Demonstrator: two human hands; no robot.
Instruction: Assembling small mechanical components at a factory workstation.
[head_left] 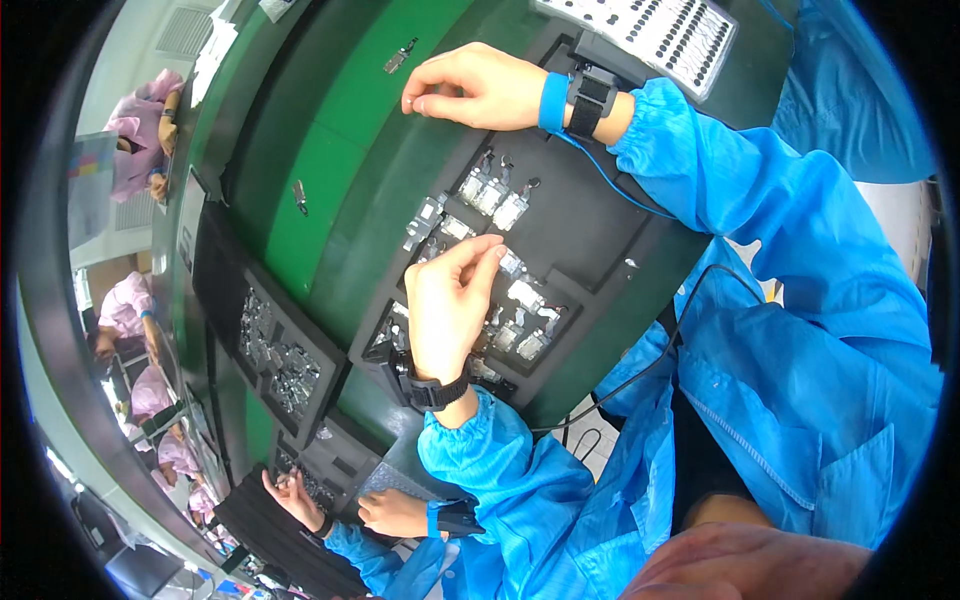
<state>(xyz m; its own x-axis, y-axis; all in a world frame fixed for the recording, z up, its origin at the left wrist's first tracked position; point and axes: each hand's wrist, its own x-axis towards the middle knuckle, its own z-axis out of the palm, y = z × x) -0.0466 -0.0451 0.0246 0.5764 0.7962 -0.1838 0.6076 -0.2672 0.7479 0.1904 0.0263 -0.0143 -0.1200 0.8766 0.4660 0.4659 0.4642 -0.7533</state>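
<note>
My left hand [450,300] reaches over a black foam tray [590,205]. Its thumb and forefinger are pinched together above the small metal parts there; whatever lies between the tips is hidden. Several silvery parts with short dark leads [510,210] lie in the tray beside and beneath this hand. Farther up, my right hand [475,88] hovers between the tray's far corner and a green conveyor belt [345,150]. Its fingers curl loosely, a gap shows between thumb and fingers, and no object is visible in it. One small metal part [401,55] lies on the belt beyond those fingers.
Another metal part [301,198] rests lower on the belt. A white tray with rows of black pieces [650,35] stands at the top. A second black tray [225,262] holds metal parts. A co-worker's hands [392,513] work lower down. A black cable [683,325] crosses near my lap.
</note>
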